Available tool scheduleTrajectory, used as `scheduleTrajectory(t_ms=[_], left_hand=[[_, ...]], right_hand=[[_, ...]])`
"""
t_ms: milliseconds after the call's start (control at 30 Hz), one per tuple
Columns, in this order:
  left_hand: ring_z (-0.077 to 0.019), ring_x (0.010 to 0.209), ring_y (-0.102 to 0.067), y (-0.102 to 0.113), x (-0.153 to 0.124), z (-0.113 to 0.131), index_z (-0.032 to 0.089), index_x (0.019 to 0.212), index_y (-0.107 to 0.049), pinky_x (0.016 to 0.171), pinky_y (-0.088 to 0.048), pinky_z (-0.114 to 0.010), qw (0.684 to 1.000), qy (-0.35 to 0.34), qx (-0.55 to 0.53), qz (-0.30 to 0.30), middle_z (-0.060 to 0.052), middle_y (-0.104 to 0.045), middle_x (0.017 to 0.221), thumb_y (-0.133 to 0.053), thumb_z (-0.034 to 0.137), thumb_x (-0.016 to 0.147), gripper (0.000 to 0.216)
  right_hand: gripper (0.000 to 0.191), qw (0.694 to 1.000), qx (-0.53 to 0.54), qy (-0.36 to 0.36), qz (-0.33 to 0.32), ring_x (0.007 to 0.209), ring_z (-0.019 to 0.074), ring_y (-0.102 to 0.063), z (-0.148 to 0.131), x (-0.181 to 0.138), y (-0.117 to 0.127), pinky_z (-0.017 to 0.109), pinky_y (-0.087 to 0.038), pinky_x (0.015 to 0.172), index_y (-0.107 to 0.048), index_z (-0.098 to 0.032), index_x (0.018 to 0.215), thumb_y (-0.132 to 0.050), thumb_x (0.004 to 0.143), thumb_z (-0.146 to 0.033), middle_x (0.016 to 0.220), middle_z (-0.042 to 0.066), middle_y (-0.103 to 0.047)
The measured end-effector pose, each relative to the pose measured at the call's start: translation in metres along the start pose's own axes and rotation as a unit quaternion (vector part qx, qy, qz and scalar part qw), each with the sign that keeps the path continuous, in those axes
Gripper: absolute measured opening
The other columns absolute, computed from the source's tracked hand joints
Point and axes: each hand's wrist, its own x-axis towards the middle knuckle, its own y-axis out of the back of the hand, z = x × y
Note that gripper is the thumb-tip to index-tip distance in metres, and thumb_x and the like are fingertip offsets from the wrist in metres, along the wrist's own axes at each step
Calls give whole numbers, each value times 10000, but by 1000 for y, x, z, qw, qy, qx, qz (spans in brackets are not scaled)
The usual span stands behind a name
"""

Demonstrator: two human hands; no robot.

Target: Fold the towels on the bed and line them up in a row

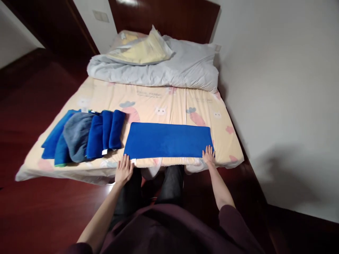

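Observation:
A blue towel [168, 141] lies flat as a long strip near the front edge of the bed, with a small white tag [134, 161] at its near left corner. My left hand [124, 170] rests beside that corner, its outstretched fingertips touching the towel's edge. On the near right corner my right hand [209, 155] lies flat, fingers extended. Neither hand grips anything. To the left of the strip sit several folded blue towels [95, 137], overlapping in a row, and a grey-blue cloth [78, 133] lies among them.
The bed has a cream sheet [161, 100] printed with carrots and rabbits. A grey quilt [185, 70] and a yellow pillow [144, 51] are heaped by the dark wooden headboard [164, 17]. A white wall [286, 106] stands close on the right; dark red floor [29, 197] is at the left.

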Motion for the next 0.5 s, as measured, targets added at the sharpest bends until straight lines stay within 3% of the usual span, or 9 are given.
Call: scheduleTrajectory(t_ms=[133, 233, 300, 367, 500], left_hand=[[-305, 1605, -175, 1, -1, 2, 49, 1642, -234, 1286, -177, -570, 1000, 19, 8, 6, -232, -264, 1684, -254, 399, 1011, 722], [-317, 1602, -189, 1, 1, 5, 36, 1630, -260, 1280, -178, -579, 999, 30, 12, 3, -250, -279, 1674, -262, 399, 1008, 720], [-332, 1597, -200, 1, 3, 6, 18, 1617, -282, 1271, -186, -594, 999, 29, 14, 0, -268, -288, 1664, -269, 399, 1003, 722], [-350, 1591, -214, 2, 3, 7, -9, 1595, -313, 1261, -202, -604, 999, 25, 20, -4, -286, -298, 1653, -266, 400, 997, 726], [-385, 1561, -279, 4, 8, 7, -50, 1548, -378, 1231, -256, -609, 999, 25, 45, -11, -316, -317, 1632, -287, 387, 976, 725]], right_hand=[[592, 994, 97, 3, 53, 1553, 300, -313, -27, -32, -2, 575, -199, 1269, -571, -80, 1438, -431, 968, -412, 1604, 227, -437], [534, 963, 257, -30, 79, 1403, 295, -525, -53, -71, -16, 500, -372, 1205, -629, -99, 1346, -497, 923, -397, 1461, 225, -594], [507, 914, 396, -69, 54, 1225, 281, -656, -76, -99, -30, 457, -479, 1109, -646, -123, 1288, -557, 894, -430, 1314, 201, -695], [505, 840, 532, -107, 2, 1026, 259, -732, -102, -126, -46, 418, -559, 972, -644, -153, 1244, -638, 852, -472, 1169, 155, -757], [468, 695, 694, -170, -81, 852, 227, -769, -152, -161, -68, 345, -584, 820, -626, -191, 1143, -758, 781, -456, 1029, 89, -791]])
